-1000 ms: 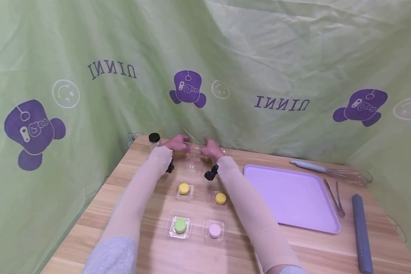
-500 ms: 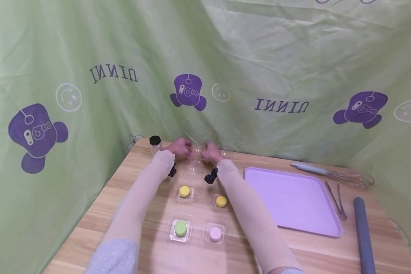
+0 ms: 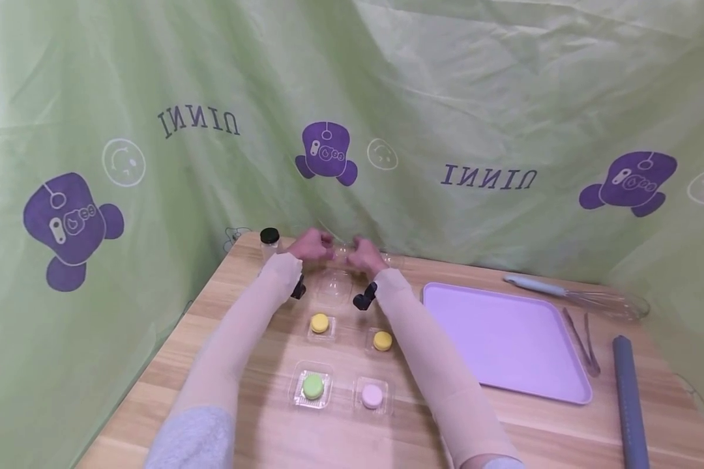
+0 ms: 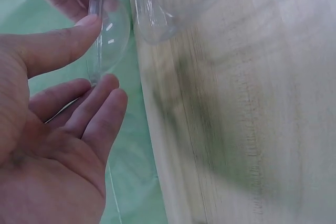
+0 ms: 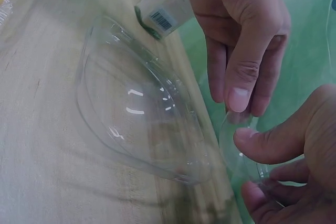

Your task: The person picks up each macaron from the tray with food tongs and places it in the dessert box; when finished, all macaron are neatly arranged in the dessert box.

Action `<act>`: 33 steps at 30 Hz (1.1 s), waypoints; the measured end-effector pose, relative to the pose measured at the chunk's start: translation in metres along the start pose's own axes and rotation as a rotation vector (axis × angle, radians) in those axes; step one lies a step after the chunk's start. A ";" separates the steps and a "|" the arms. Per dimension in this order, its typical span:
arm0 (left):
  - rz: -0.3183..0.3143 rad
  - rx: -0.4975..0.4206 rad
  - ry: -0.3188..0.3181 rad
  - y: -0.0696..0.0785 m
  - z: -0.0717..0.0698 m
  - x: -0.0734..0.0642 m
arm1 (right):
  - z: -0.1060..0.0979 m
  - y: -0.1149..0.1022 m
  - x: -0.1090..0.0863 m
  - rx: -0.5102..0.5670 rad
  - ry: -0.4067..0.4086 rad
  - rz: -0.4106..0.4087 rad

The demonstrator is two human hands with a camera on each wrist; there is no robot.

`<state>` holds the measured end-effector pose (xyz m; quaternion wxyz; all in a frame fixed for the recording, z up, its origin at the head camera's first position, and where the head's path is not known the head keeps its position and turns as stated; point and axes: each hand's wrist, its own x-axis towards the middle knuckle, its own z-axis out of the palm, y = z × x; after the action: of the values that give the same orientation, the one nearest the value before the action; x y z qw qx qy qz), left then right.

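Note:
At the table's back edge, my left hand (image 3: 311,245) and right hand (image 3: 366,255) hold a small clear plastic domed lid (image 4: 114,38) between them. In the left wrist view, my left thumb and fingers pinch its rim from one side. My right thumb and fingers grip the other side in the right wrist view. A larger clear plastic shell (image 5: 131,98) lies on the wood just in front of the hands. Closer to me sit macarons in clear trays: a yellow one (image 3: 319,323), another yellow one (image 3: 382,341), a green one (image 3: 313,386) and a pink one (image 3: 372,395).
A black-capped jar (image 3: 270,240) stands beside my left wrist. Right of my right arm lies a lilac tray (image 3: 504,339), then tongs (image 3: 583,345), a whisk (image 3: 575,296) and a grey-blue bar (image 3: 630,400). Green fabric (image 3: 475,117) hangs behind the table.
Both hands stay at the back edge on the clear lid, with only slight finger shifts. The head view has tilted and drifted a little; the macarons and tools lie as before.

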<state>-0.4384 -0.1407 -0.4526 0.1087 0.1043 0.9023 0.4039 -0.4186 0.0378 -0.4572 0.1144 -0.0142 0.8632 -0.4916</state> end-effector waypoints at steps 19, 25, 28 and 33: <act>0.127 -0.709 0.075 0.034 -0.018 -0.054 | -0.029 -0.013 -0.036 -0.350 0.332 -0.781; 0.046 -0.941 -0.264 0.042 -0.027 -0.086 | -0.049 -0.009 -0.060 -0.689 0.584 -1.366; 0.059 -0.961 -0.408 0.044 -0.029 -0.097 | -0.054 -0.010 -0.072 -0.822 0.649 -1.541; 0.130 -0.928 -0.475 0.044 -0.026 -0.106 | -0.054 -0.010 -0.086 -0.945 0.673 -1.649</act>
<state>-0.3402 -0.1599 -0.3903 0.3199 0.1898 0.5705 0.7323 -0.3475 0.0901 -0.4063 -0.5283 -0.5111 0.6780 -0.0031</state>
